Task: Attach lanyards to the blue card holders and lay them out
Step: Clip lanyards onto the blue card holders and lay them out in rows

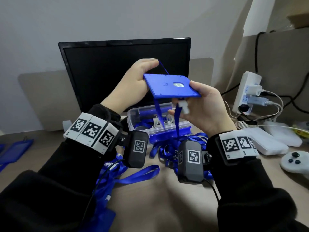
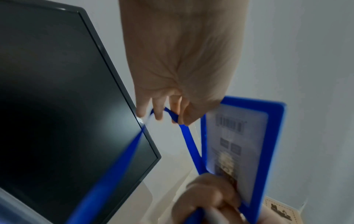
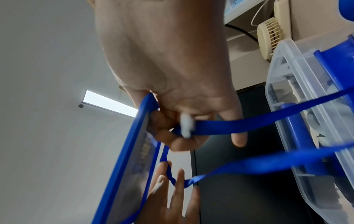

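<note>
A blue card holder (image 1: pixel 170 86) is held flat in the air between both hands, in front of the monitor. My left hand (image 1: pixel 147 71) is at its left edge, with the blue lanyard strap (image 1: pixel 158 113) looped over its curled fingers (image 2: pixel 159 112). My right hand (image 1: pixel 189 97) grips the holder's right corner, thumb on top. Its lower fingers (image 3: pixel 172 133) pinch the lanyard's white clip (image 3: pixel 186 127) just under the holder's edge. The strap (image 3: pixel 249 125) trails down toward the table. The holder's clear front with a printed card (image 2: pixel 235 151) faces away from my head.
A clear plastic box (image 1: pixel 143 118) with blue latches stands below the hands, with a pile of blue lanyards (image 1: pixel 167 148) in front of it. The black monitor (image 1: pixel 125 72) is behind. A power strip (image 1: pixel 247 91) and game controller (image 1: pixel 294 161) lie right; blue card holders (image 1: pixel 15 148) lie far left.
</note>
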A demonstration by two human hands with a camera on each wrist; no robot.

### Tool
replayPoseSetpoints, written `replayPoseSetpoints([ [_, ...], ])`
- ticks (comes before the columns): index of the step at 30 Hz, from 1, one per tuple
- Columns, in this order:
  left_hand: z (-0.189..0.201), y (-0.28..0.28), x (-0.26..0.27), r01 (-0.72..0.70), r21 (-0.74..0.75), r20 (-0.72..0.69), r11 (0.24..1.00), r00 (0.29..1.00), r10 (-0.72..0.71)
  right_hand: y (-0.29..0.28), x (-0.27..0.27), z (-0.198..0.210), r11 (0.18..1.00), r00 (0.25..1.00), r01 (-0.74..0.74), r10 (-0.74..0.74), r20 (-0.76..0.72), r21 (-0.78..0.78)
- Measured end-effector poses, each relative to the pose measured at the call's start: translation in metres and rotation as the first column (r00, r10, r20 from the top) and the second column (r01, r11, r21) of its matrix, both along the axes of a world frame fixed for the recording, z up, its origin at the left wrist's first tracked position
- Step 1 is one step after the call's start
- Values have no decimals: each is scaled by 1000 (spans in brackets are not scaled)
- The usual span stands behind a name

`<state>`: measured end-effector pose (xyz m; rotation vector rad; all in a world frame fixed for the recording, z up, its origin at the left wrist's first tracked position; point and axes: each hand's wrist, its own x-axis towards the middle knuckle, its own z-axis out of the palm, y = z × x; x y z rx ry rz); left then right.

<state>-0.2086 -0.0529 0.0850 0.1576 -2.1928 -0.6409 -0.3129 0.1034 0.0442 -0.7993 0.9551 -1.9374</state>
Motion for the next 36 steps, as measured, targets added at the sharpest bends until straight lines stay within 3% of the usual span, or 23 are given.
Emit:
replayPoseSetpoints([
  [3,-8,-8,1,-43,-83,60,996,997,48,0,5,4,989,994,37,-22,105,-144],
  [6,-27,1,4,-60,1,110,998,992,59,0,11,13,935,978,121,-55,199,-334],
  [11,-58,32,-7,-16,160,356,987,934,-43,6,24,37,894,986,143,-93,137,-424],
  [15,-70,42,-25,28,265,388,964,912,-133,13,38,56,882,992,124,-108,60,-455],
  [18,-69,38,-27,-66,152,411,986,911,-3,22,43,67,860,994,106,-112,19,-499],
  [20,-67,31,-23,-172,57,489,984,864,123,32,42,71,841,992,109,-124,8,-530],
  [22,-64,23,-16,-206,70,518,976,844,141,41,40,73,833,991,120,-132,17,-540],
  [25,-51,16,-2,-203,250,434,947,897,78,46,39,71,842,991,132,-130,41,-523],
  [29,-21,22,21,-13,529,85,848,996,-38,36,42,59,878,983,181,-172,61,-443],
  [32,1,36,44,142,539,-94,830,990,-108,23,48,49,899,977,213,-203,67,-384],
  [36,13,49,60,242,483,-90,841,970,-227,11,56,39,916,977,214,-200,76,-339],
])
